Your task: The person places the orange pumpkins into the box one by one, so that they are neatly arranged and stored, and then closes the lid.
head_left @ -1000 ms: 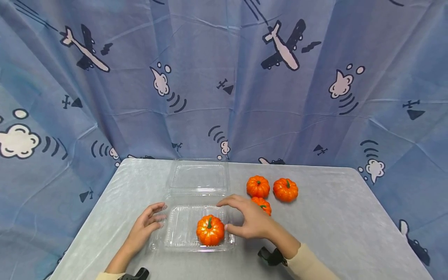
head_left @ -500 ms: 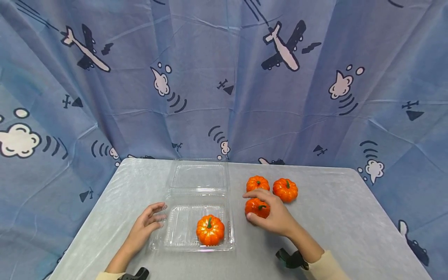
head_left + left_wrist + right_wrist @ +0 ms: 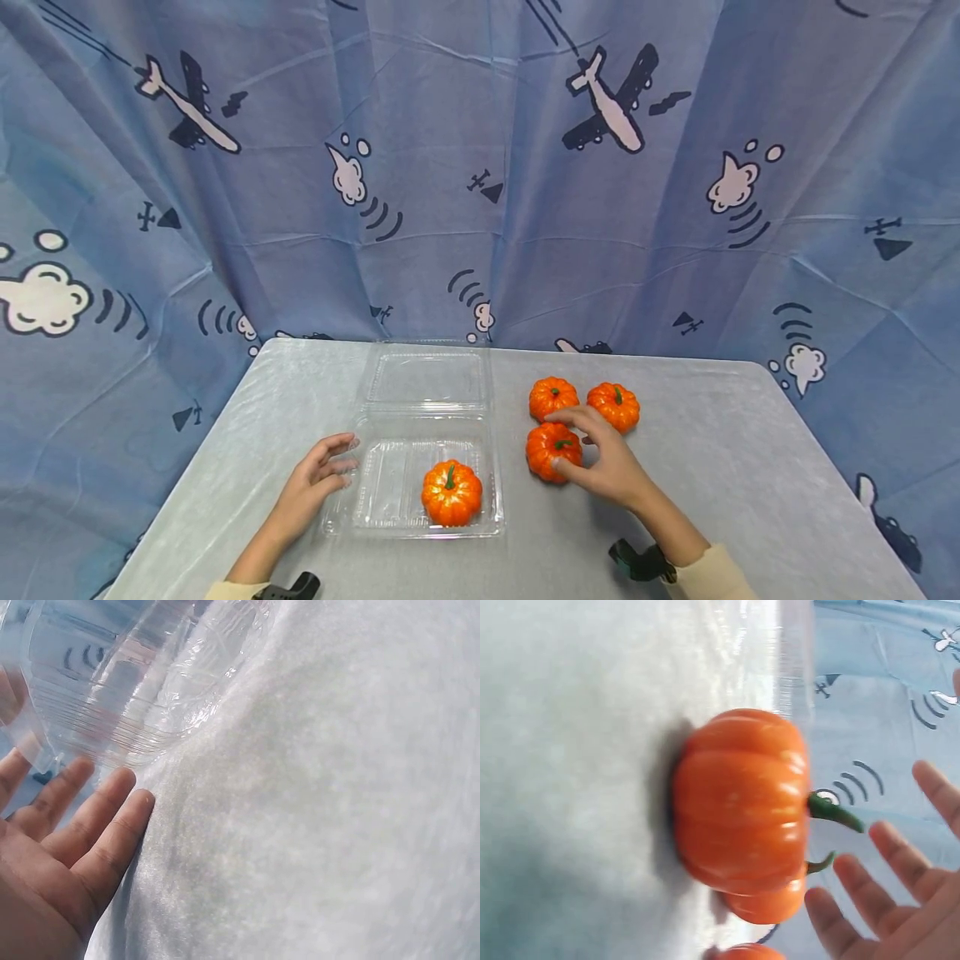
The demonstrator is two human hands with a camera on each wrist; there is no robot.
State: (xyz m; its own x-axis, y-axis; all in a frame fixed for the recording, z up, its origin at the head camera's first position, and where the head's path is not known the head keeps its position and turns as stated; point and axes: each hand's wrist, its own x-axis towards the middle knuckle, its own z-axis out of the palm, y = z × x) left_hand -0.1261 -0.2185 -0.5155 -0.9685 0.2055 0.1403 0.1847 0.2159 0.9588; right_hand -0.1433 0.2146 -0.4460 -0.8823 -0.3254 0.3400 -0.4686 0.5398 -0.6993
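Near the table's front, a clear plastic clamshell box (image 3: 390,492) lies with its lid folded back; one small orange pumpkin (image 3: 451,493) sits in its right half. Beside the box's left rim is my left hand (image 3: 303,487), fingers loosely spread. The left wrist view puts those fingertips (image 3: 124,780) right at the box's ribbed side. My right hand (image 3: 611,467) hovers over a second pumpkin (image 3: 549,454) right of the box, thumb and fingers apart. From the right wrist, this pumpkin (image 3: 739,802) stands on the table, with the extended fingers (image 3: 866,889) near its green stem.
Two more pumpkins, one at the back left (image 3: 552,396) and one at the back right (image 3: 618,407), stand behind the right hand. A white cloth covers the table (image 3: 735,467). Behind it hangs a blue curtain (image 3: 450,167) with printed planes.
My right hand has moved right, away from the pumpkin in the box, to the nearest pumpkin on the table. The left hand has stayed at the box's side.
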